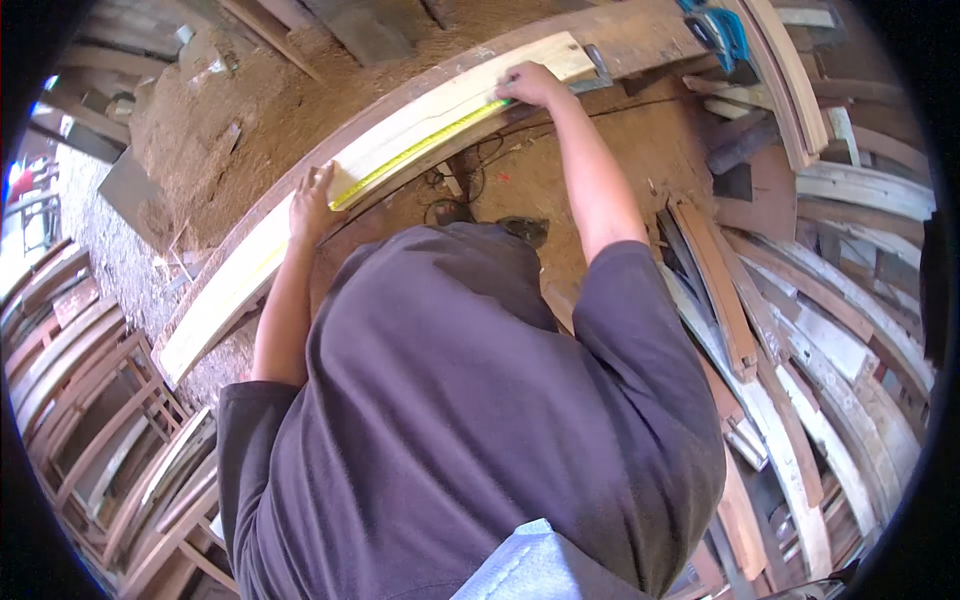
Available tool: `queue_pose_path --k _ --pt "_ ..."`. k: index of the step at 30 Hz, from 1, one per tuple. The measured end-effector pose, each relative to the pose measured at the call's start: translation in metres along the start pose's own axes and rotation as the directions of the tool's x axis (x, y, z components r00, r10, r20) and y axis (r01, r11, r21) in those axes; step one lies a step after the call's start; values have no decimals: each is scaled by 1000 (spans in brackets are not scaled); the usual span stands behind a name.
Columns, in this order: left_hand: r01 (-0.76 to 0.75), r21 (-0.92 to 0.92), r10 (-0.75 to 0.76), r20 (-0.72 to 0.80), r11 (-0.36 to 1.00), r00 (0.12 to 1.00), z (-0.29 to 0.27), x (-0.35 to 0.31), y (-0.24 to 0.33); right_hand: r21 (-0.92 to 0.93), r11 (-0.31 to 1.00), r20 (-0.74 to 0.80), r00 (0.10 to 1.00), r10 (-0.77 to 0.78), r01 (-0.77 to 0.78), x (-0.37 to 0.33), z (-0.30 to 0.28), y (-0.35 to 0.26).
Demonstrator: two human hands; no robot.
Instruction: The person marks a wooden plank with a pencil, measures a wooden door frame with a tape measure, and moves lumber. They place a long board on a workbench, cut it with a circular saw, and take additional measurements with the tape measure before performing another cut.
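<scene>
A long pale wooden board [455,88] lies slantwise on a worn wooden bench beam [640,38]. Along its near side stretches a yellow tape measure [420,149], pulled straight between my hands. My right hand [530,85] is closed on the tape near the board's right end, with a bit of green showing at the fingers. My left hand [312,203] rests on the board by the tape's other visible end, its fingers apart. What lies under the left palm is hidden. A metal square [598,68] sits against the board's right end.
A blue tool [718,32] is on the beam at the far right. Beyond the bench rises a sawdust heap [205,140]. Stacked timber [830,370] fills the right side, and wooden frames [100,400] stand at left. Dark cables [445,185] lie on the sawdust-covered floor.
</scene>
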State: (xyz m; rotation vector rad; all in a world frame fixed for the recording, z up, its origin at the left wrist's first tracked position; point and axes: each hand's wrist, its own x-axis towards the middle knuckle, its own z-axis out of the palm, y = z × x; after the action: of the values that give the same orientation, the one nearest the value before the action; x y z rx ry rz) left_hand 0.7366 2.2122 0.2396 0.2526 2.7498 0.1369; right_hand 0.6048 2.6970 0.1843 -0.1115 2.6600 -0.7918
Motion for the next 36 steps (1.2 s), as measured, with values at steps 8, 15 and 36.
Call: queue_pose_path --k 8,15,36 --pt "7 127 34 -317 992 948 90 -10 -8 82 997 -10 1000 -12 13 -15 3 1" --pt "86 -207 -163 -393 975 905 78 -109 3 183 983 62 998 -23 11 -7 6 -3" --pt "480 -748 -850 -210 458 484 167 -187 -29 34 980 231 953 -198 195 11 -5 -10"
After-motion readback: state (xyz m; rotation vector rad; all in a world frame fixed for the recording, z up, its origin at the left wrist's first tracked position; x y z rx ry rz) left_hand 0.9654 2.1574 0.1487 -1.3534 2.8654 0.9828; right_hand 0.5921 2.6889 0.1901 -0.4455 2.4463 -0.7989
